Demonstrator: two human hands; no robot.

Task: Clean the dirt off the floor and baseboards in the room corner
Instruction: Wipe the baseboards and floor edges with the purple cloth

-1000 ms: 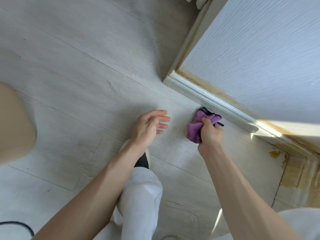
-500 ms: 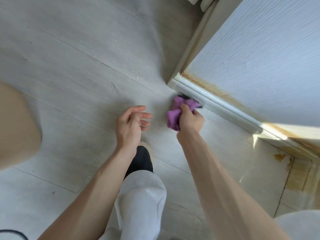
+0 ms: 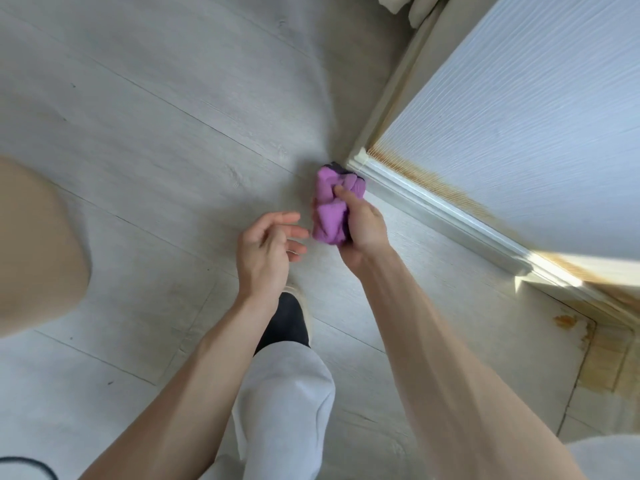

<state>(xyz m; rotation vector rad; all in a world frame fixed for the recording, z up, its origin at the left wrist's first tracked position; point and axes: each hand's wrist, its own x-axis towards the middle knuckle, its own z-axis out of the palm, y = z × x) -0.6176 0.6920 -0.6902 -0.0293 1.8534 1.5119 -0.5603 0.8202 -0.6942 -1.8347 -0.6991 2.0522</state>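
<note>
A right hand (image 3: 363,230) is gripping a bunched purple cloth (image 3: 332,206), its fingers curled around it, pressing it on the grey floor (image 3: 156,140) at the outer corner of the white baseboard (image 3: 426,199). The left hand (image 3: 266,251) is hovering nearby, fingers relaxed, holding nothing.

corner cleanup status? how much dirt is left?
Done: nothing is clearly finished; the baseboard near the cloth looks pale, but I can't tell whether it was wiped.
In hand: the right hand grips the purple cloth on the floor at the baseboard's outer end; the left hand holds nothing.
Left: the brown stain band along the wall above the baseboard, and the orange patches on the floor near the inner corner.
</note>
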